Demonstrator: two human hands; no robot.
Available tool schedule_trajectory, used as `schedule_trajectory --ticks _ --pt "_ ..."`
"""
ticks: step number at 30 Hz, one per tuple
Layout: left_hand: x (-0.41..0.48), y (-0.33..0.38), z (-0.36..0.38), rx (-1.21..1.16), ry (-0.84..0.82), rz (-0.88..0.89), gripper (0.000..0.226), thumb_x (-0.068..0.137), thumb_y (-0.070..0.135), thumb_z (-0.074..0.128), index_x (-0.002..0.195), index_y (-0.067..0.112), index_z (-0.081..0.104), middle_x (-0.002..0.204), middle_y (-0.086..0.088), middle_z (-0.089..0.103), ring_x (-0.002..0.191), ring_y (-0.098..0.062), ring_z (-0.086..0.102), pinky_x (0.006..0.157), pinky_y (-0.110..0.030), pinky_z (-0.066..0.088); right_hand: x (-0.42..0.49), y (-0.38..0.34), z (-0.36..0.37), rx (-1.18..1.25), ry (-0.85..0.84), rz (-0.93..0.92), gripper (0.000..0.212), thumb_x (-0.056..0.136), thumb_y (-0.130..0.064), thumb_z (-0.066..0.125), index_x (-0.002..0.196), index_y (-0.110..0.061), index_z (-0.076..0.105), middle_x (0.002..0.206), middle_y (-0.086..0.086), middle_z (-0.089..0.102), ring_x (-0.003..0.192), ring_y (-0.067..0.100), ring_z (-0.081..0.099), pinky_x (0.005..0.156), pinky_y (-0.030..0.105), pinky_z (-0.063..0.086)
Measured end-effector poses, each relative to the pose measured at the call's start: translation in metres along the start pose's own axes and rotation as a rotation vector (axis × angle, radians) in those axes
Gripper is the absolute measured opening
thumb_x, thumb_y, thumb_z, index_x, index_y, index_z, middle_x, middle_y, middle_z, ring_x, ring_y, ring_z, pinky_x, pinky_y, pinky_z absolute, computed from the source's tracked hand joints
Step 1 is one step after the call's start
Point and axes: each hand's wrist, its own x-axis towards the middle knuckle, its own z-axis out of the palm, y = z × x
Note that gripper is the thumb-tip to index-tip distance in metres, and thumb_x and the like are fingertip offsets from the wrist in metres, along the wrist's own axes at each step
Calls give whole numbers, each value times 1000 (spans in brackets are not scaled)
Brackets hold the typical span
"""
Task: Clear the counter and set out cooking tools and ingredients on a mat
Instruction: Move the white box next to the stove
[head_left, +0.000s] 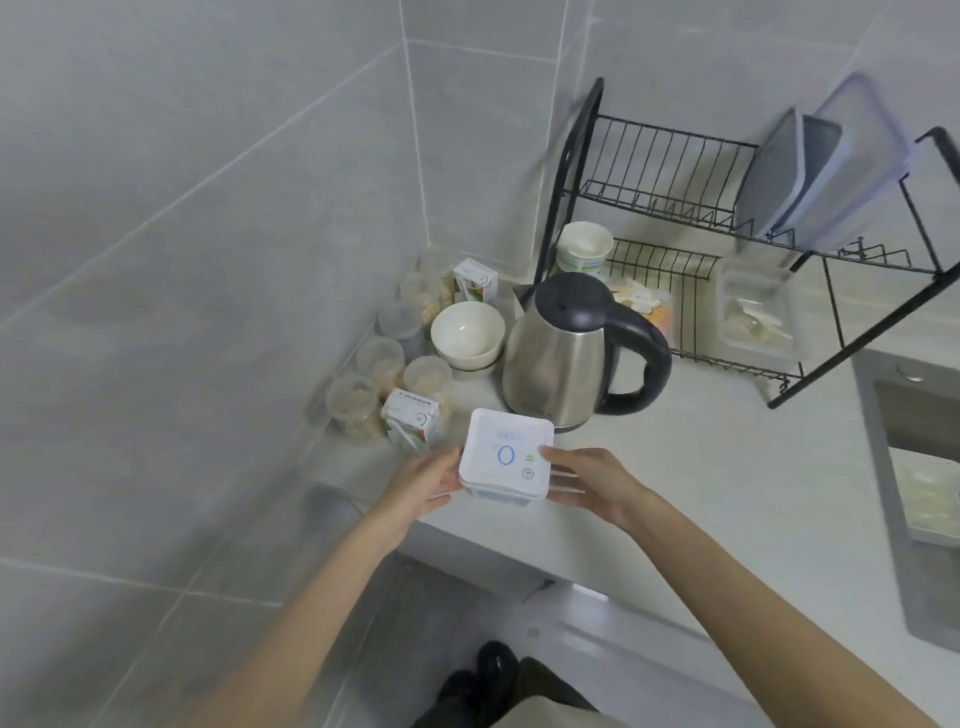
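The sink (906, 421) ran off the right edge; print on the tub (506, 453) was too blurred to read.

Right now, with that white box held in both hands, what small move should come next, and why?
Probably lift the white box straight toward the body: the left hand and right hand grip its sides at the counter edge, and the kettle stands close behind.

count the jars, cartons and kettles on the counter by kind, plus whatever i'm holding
jars: 6 (the far ones are blurred)
cartons: 2
kettle: 1
white box, held: 1
total: 10
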Motion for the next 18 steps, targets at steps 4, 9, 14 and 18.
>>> schedule_trajectory --ticks 4,9,14,18 --pt "5 10 4 -63 -74 -10 14 95 19 52 90 19 66 74 8 72 85 -14 65 94 -32 49 -14 7 -1 120 -36 28 32 90 -20 63 112 4 63 114 19 67 108 33 64 88 40 55" --pt "12 19 7 -94 -124 -25 13 94 14 54 87 17 64 63 8 71 77 -15 64 76 -24 52 -27 12 9 220 11 -14 29 92 -14 61 113 6 63 109 17 70 101 31 67 80 32 59" --pt "15 19 3 -99 -171 -26 14 95 14 54 103 8 63 84 -3 69 78 -17 65 64 -24 57 -41 19 15 246 89 -35 30 90 -12 63 111 10 62 105 18 71 97 31 69 80 33 59" --pt "5 24 9 -105 -263 5 19 96 16 51 109 7 61 96 -6 67 84 -18 64 64 -23 58 -65 22 8 291 160 -102 27 91 -11 62 108 9 63 105 18 71 96 30 70 79 32 59"
